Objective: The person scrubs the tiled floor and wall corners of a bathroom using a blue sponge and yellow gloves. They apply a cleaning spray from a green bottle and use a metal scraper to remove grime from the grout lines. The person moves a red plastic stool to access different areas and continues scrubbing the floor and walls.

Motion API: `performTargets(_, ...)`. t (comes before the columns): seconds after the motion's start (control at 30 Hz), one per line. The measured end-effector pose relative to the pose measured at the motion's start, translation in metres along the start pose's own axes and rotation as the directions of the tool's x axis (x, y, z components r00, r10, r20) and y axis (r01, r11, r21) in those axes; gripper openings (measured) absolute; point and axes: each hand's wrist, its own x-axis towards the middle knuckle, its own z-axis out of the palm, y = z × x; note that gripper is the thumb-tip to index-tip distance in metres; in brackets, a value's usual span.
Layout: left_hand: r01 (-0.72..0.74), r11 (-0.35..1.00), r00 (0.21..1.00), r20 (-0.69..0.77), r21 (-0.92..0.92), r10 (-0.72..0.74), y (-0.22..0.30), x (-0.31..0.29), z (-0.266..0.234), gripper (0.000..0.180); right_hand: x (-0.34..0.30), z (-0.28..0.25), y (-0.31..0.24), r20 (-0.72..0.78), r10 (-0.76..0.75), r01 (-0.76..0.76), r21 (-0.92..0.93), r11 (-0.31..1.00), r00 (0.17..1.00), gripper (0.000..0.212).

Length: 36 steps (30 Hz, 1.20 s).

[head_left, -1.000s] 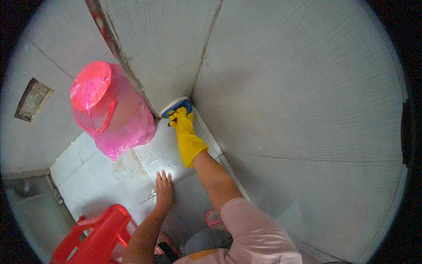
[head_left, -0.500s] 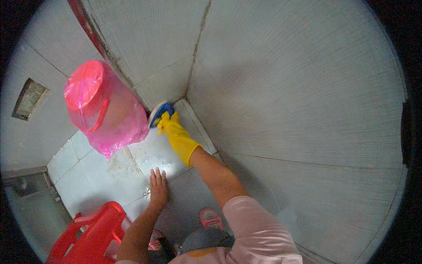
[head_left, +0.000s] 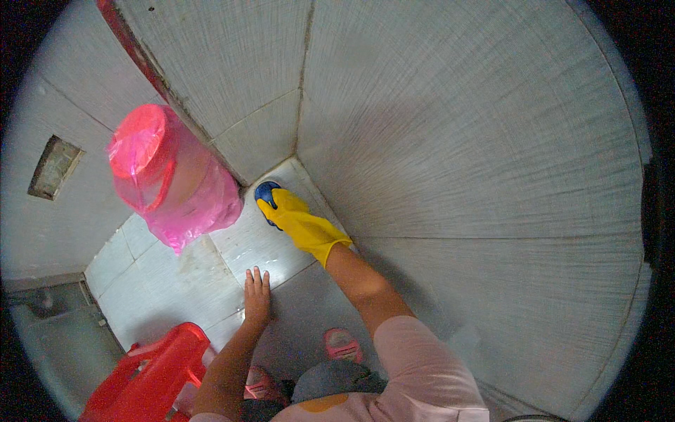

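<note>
My right hand point(head_left: 299, 221), in a yellow rubber glove point(head_left: 320, 235), is closed around a blue scrub brush point(head_left: 266, 191). The brush rests on the pale floor tiles point(head_left: 232, 243) near the wall corner; its bristles are hidden beneath it and by the glove. My bare left hand point(head_left: 257, 299) is stretched out with the fingers lying straight and slightly apart. It appears to be flat on the wet floor and holds nothing.
Left of the brush stands a lidded bucket point(head_left: 200, 193) wrapped in pink plastic. A red plastic chair point(head_left: 158, 362) is at the lower left. Grey tiled walls point(head_left: 450, 155) meet at the corner. Pink slippers point(head_left: 342, 344) show below me. A recessed opening point(head_left: 55, 167) is in the left wall.
My right hand has drawn the brush back from the wall base, slightly right and toward me. The brush was tilted on edge and now lies flatter. My left hand stays nearly in place.
</note>
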Motion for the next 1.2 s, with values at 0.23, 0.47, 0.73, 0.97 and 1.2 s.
performTargets(0.23, 0.039, 0.999, 0.996, 0.077, -0.01, -0.038, -0.001, -0.006, -0.007, 0.117, 0.019, -0.037, -0.026, 0.535, 0.229, -0.506, 0.456, 0.732, 0.813, 0.047)
performTargets(0.47, 0.056, 0.998, 0.995, 0.078, 0.002, -0.056, -0.003, -0.012, -0.005, 0.12, 0.014, -0.083, -0.066, 0.493, 0.247, -0.542, 0.817, 0.199, 0.834, 0.041)
performTargets(0.73, 0.062, 0.998, 0.995, 0.077, 0.016, -0.063, 0.0, -0.008, -0.013, 0.119, 0.025, -0.019, -0.052, 0.551, 0.292, -0.503, 0.834, -0.226, 0.782, 0.033)
performTargets(0.97, 0.058, 0.993, 0.992, 0.119, -0.098, -0.046, 0.008, 0.005, -0.025, 0.097, 0.035, 0.021, -0.042, 0.661, 0.468, -0.413, 0.741, -0.529, 0.587, 0.033)
performTargets(1.2, 0.073, 0.997, 0.989, 0.128, 0.037, -0.077, 0.009, 0.002, -0.008, 0.118, 0.027, 0.008, -0.057, 0.614, 0.261, -0.312, 0.666, -0.677, 0.745, 0.029)
